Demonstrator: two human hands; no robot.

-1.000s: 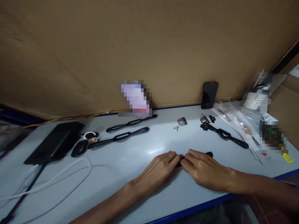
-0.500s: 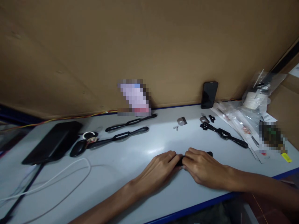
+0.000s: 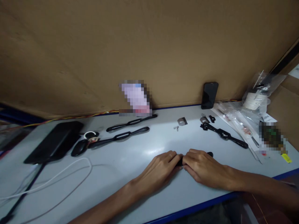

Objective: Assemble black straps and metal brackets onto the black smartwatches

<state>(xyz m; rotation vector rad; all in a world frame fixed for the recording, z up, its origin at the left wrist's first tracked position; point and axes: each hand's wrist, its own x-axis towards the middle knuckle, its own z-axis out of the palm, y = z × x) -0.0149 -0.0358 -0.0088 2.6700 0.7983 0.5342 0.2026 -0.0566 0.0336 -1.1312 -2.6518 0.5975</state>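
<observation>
Near the front of the table both my hands are closed around a black spokeshave (image 3: 180, 161), mostly covered by my fingers. My left hand (image 3: 163, 165) grips its left part, and my right hand (image 3: 201, 166) wraps the other side, where a rounded handle end sticks out past the knuckles. Beyond them lie a flat grey blade (image 3: 182, 121) and small silver screws (image 3: 176, 128). Another black spokeshave body (image 3: 225, 135) rests at the right, with a black cap piece (image 3: 212, 119) and a second blade (image 3: 204, 119) by its left end.
Two black spokeshave bodies (image 3: 123, 135) lie left of centre, beside a computer mouse (image 3: 79, 147) and a black box (image 3: 54, 142). A white cable (image 3: 58, 171) loops at the left. A phone (image 3: 209, 95) leans on the cardboard wall (image 3: 149, 46). Plastic-wrapped packets (image 3: 243, 127) lie at the right.
The view has shifted very slightly. Both hands keep their grip on the spokeshave in nearly the same place.
</observation>
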